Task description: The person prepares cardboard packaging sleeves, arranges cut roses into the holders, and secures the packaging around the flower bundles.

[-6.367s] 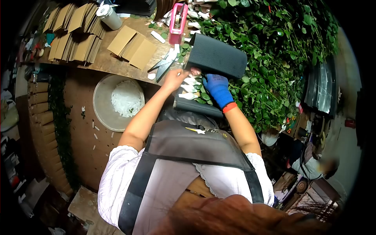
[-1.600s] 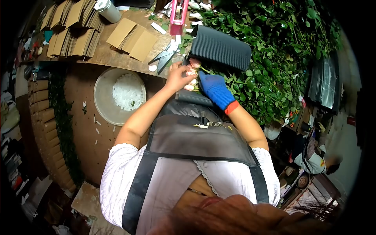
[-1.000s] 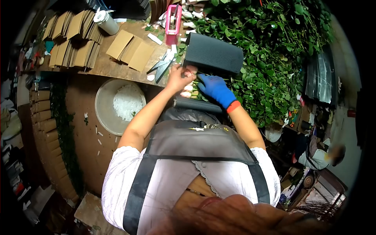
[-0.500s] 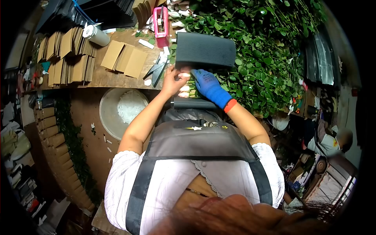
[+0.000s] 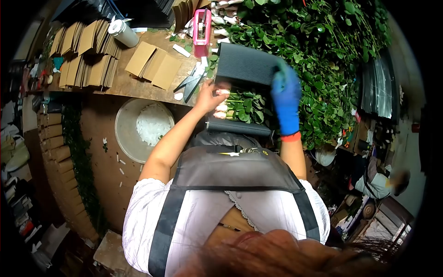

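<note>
Pale pink roses (image 5: 221, 107) lie in a row, their leafy stems (image 5: 249, 105) pointing right, between the raised flap of a dark corrugated sheet (image 5: 244, 62) and its near edge. My bare left hand (image 5: 206, 98) is at the left end of the roses, thumb and fingers curved round the upper blossoms. My right hand (image 5: 286, 87), in a blue glove with an orange cuff, is at the right edge of the flap. Motion smears its fingers, and whether they grip the flap is unclear. Scissors (image 5: 190, 84) lie left of the left hand.
A pink tape dispenser (image 5: 201, 34), folded cardboard pieces (image 5: 154, 64), cardboard stacks (image 5: 90, 69) and a white bottle (image 5: 123, 33) stand on the table. Leafy stems (image 5: 323, 69) heap up on the right. Below the table edge is a tub (image 5: 122, 134) of white bits. Another person (image 5: 378, 180) is at far right.
My right hand has moved right, away from the blossoms, to the flap's right edge. The left hand stays at the blossoms. More of the stems now shows, and the whole view has shifted slightly.
</note>
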`<state>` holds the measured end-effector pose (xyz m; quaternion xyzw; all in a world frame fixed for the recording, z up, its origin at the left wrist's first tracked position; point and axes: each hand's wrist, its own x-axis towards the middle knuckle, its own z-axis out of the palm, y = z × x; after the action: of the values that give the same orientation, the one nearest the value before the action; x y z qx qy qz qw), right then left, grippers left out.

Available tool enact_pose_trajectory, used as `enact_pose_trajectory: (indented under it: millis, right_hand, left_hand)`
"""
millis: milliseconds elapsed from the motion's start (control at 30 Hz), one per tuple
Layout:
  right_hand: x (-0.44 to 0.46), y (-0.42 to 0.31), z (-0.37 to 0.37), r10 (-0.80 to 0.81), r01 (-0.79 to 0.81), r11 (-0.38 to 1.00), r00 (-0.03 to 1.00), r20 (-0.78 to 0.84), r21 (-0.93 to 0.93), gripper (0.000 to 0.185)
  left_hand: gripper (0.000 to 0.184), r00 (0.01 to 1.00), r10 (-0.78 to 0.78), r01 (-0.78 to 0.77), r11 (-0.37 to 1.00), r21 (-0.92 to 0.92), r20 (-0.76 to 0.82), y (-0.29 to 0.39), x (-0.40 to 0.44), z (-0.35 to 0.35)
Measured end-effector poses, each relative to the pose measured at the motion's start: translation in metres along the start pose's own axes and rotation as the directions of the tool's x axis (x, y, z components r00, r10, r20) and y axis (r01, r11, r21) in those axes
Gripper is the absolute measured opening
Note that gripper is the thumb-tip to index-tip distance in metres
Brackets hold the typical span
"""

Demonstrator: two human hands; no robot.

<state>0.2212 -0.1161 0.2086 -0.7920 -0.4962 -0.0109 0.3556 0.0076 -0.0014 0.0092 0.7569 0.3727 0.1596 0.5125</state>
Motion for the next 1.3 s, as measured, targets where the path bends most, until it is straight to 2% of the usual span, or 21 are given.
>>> enact_pose_trajectory:
  millis: [67,133,267,333,400,433,533,567,600,633,667,700,733,800,867,900,967,1067,1133,1200,1300]
  right_hand:
    - [0.006,0.082,0.018,0.074,-0.108,0.93,0.991,-0.109,-0.351,0.037]
    - [0.004,0.135,0.019,0.402,-0.462,0.883,0.838,0.369,0.089,0.034]
    - [-0.006,0.094,-0.048,0.089,-0.161,0.809,0.984,0.152,0.566,0.027]
    - [-0.031,0.113,-0.064,0.11,-0.492,0.518,0.849,0.516,0.7,0.026]
    - [-0.026,0.065,-0.055,-0.176,-0.485,0.507,0.751,0.636,0.713,0.027]
    - [-0.029,0.058,-0.038,-0.012,-0.589,0.53,0.714,0.7,0.61,0.031]
    - [-0.042,0.045,0.0,0.097,-0.338,0.922,0.677,0.729,0.191,0.052]
    - [-0.047,0.041,0.01,0.0,-0.046,0.998,0.677,0.736,0.042,0.06]
    - [-0.051,0.041,0.019,-0.092,0.257,0.961,0.648,0.756,-0.103,0.068]
    - [-0.069,0.064,0.044,-0.248,0.413,0.906,0.694,0.676,-0.092,0.078]
    - [-0.068,0.058,0.047,-0.119,0.386,0.906,0.624,0.772,-0.172,0.079]
    - [-0.067,0.043,0.05,0.017,0.369,0.895,0.537,0.843,-0.252,0.08]
    - [-0.066,0.034,0.052,0.154,0.364,0.871,0.436,0.887,-0.33,0.082]
    - [-0.072,0.04,0.061,0.119,0.418,0.851,0.438,0.891,-0.319,0.084]
    - [-0.072,0.039,0.062,0.116,0.436,0.839,0.442,0.889,-0.326,0.082]
    - [-0.071,0.039,0.06,0.051,0.424,0.866,0.455,0.889,-0.267,0.078]
    - [-0.066,0.036,0.044,-0.074,0.4,0.905,0.478,0.875,-0.142,0.071]
    - [-0.048,0.005,0.012,-0.26,-0.183,0.924,0.345,0.902,0.336,0.059]
    - [-0.058,-0.014,0.012,-0.386,0.049,0.916,0.382,0.84,0.398,0.065]
    - [-0.087,-0.016,0.036,-0.301,0.39,0.913,0.451,0.84,0.118,0.059]
    - [-0.097,-0.017,0.058,-0.179,0.449,0.891,0.487,0.855,-0.069,0.048]
  left_hand:
    - [0.052,1.0,-0.012,0.012,1.0,-0.029,-0.005,-0.002,0.0,0.002]
    - [0.051,0.999,-0.04,0.04,0.998,-0.039,0.003,-0.004,0.001,0.002]
    - [0.032,0.992,0.115,-0.119,0.99,-0.077,-0.057,0.014,-0.005,-0.002]
    - [0.033,0.999,0.043,-0.043,0.999,-0.024,0.014,0.018,-0.006,-0.007]
    - [0.039,0.995,-0.093,0.09,0.992,-0.083,-0.031,0.011,-0.004,-0.002]
    - [0.041,0.998,-0.054,0.052,0.995,-0.081,-0.019,0.007,-0.002,-0.002]
    - [0.043,0.96,0.262,-0.261,0.965,-0.023,0.097,-0.011,0.001,-0.016]
    - [0.048,0.93,0.231,-0.166,0.958,-0.236,0.285,-0.012,0.009,-0.031]
    - [0.036,0.951,0.203,-0.149,0.962,-0.23,0.234,-0.013,0.003,-0.041]
    - [0.032,0.957,0.048,-0.125,0.959,0.255,0.287,0.021,-0.001,-0.062]
    - [0.028,0.958,-0.115,-0.1,0.726,0.681,0.263,0.048,-0.005,-0.079]
    - [0.02,0.972,0.128,-0.232,0.669,0.706,0.198,0.054,-0.013,-0.08]
    - [0.019,0.958,0.16,-0.285,0.645,0.709,0.239,0.077,-0.018,-0.078]
    - [0.032,0.832,0.284,-0.538,0.62,0.571,0.476,0.079,-0.015,-0.057]
    - [0.06,0.598,0.656,-0.798,0.432,0.42,0.461,0.064,-0.01,-0.032]
    - [0.08,0.608,0.605,-0.794,0.457,0.402,0.514,0.04,-0.005,-0.018]
    - [0.08,0.617,0.576,-0.786,0.438,0.436,0.536,0.046,-0.004,-0.019]
    - [0.081,0.629,0.549,-0.777,0.423,0.466,0.551,0.047,-0.004,-0.021]
    - [0.082,0.642,0.525,-0.767,0.428,0.478,0.559,0.047,-0.006,-0.019]
    - [0.083,0.652,0.496,-0.758,0.434,0.486,0.574,0.05,-0.006,-0.02]
    - [0.08,0.655,0.447,-0.755,0.398,0.521,0.609,0.053,-0.005,-0.021]
